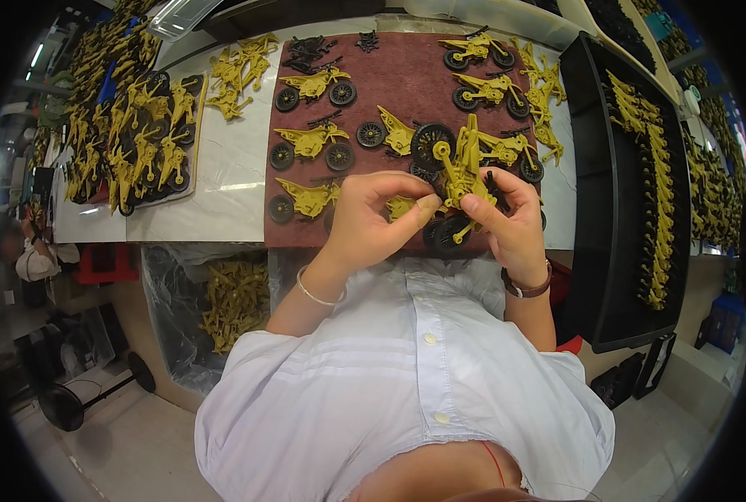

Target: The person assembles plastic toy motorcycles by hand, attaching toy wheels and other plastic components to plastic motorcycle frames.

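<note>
Above the dark red mat [398,84], my right hand [513,219] grips a yellow toy motorcycle [467,163] with black wheels, its thumb pressed on the yellow frame. My left hand [381,216] meets the toy's other side with thumb and index finger pinched together; whatever lies between those fingertips is too small to make out. Around the hands, several similar toys lie on the mat, among them one at the upper left [310,85] and one at the upper right [475,50]. My wrists and fingers partly cover the nearest ones. Small black parts [308,50] rest along the mat's far edge.
Toy motorcycles are piled on a tray [191,171] at the left. Loose yellow parts [239,75] lie beside the mat. A deep black tray [586,192] at the right holds a row of yellow pieces [659,184]. Below the table, a plastic bag [168,293] contains yellow parts.
</note>
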A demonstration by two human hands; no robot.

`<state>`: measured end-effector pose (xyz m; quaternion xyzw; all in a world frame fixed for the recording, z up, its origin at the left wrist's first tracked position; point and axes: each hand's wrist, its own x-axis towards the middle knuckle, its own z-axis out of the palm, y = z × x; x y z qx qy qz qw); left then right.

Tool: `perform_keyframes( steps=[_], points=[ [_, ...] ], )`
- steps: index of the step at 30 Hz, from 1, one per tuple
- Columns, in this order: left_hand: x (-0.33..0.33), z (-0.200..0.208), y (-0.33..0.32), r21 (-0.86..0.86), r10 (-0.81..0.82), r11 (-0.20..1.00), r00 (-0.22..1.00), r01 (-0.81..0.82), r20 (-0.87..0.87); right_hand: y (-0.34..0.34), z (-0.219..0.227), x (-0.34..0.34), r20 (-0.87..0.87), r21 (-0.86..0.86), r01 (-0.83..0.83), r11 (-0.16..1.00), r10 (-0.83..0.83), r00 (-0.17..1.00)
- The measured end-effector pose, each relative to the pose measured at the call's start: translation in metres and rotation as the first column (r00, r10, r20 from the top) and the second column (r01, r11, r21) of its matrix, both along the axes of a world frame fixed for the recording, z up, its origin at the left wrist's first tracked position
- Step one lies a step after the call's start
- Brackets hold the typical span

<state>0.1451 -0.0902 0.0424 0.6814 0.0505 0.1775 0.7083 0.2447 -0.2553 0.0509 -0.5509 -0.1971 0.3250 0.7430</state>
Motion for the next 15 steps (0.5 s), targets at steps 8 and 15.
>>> perform_keyframes(
  steps=[8, 15],
  points=[
    [-0.0012, 0.0001, 0.0005, 0.053, 0.012, 0.999, 1.0, -0.013, 0.008, 0.0001, -0.0003, -0.0002, 0.064, -0.035, 0.0, 0.999, 0.002, 0.998],
    [-0.0028, -0.0015, -0.0008, -0.06, 0.005, 0.998, 1.0, -0.006, -0.015, 0.0001, 0.005, -0.0035, 0.088, -0.037, -0.005, 0.999, 0.008, 0.996]
  ],
)
